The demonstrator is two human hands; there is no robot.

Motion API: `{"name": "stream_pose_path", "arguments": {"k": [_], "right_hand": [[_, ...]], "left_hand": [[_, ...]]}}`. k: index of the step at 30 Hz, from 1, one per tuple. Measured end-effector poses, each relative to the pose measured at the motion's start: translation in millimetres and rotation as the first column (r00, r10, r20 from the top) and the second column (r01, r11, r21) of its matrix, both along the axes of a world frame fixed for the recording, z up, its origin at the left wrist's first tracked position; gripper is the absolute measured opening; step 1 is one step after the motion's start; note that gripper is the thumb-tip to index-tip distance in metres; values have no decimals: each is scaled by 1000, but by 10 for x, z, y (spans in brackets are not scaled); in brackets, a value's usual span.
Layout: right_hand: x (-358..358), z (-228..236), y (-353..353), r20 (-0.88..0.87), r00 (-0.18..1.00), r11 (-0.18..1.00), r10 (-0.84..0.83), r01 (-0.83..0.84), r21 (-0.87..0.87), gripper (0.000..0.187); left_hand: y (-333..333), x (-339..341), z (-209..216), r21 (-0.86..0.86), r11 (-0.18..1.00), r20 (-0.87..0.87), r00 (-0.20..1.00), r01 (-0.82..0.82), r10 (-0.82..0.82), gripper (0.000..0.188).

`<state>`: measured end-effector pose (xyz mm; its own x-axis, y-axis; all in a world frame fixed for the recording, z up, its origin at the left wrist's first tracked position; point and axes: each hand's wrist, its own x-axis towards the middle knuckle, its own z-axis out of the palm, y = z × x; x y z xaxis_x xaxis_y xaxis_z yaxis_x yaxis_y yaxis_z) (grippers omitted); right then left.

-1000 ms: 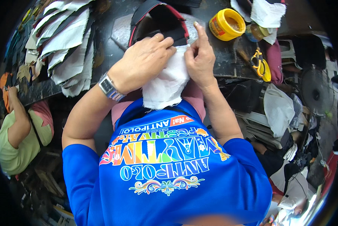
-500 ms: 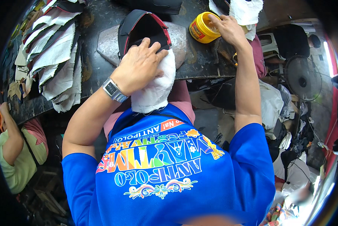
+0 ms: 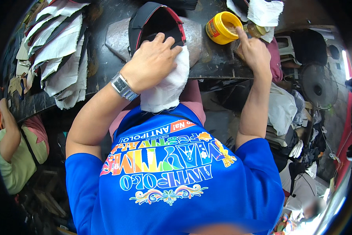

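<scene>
A black shoe upper [image 3: 137,24] with red edging stands over a grey metal block [image 3: 116,42] on the dark table. White cloth [image 3: 164,92] hangs from its near end toward my lap. My left hand [image 3: 154,60], a watch at its wrist, lies over the upper's opening and the cloth, fingers bent and spread, thumb hidden. At the right, my right hand [image 3: 254,51] is at the near rim of an open yellow tub [image 3: 221,32] with a brownish paste inside. Its index finger points out to the rim while the other fingers curl, and nothing shows in it.
Stacked white cloth pieces with black parts [image 3: 60,58] overhang the table's left side. More white cloth [image 3: 265,13] lies behind a small jar [image 3: 256,30] at far right. A fan [image 3: 319,86] stands off to the right. Another person [image 3: 17,149] sits at the left.
My right hand has drawn back from inside the tub to its near rim, its index finger now extended. My left hand stays on the shoe upper. The whole view has shifted slightly.
</scene>
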<state>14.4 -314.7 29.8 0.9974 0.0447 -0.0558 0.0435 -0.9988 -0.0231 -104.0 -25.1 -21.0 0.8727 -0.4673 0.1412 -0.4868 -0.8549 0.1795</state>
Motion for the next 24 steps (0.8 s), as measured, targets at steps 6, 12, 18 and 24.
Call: {"name": "stream_pose_path", "arguments": {"k": [6, 12, 18, 24], "right_hand": [[-851, -650, 522, 235, 937, 426, 258, -329, 843, 58], [-1065, -1054, 722, 434, 836, 625, 336, -543, 561, 49], [-1056, -1107, 753, 458, 802, 683, 384, -580, 444, 46], [-1025, -1093, 773, 438, 779, 678, 448, -616, 402, 40]], "left_hand": [[1, 1, 10, -57, 998, 22, 1000, -7, 8, 46], [33, 27, 29, -158, 987, 79, 997, 3, 10, 43], [31, 13, 69, -185, 977, -51, 994, -106, 98, 76], [25, 25, 64, -236, 963, -14, 992, -126, 127, 86]]}}
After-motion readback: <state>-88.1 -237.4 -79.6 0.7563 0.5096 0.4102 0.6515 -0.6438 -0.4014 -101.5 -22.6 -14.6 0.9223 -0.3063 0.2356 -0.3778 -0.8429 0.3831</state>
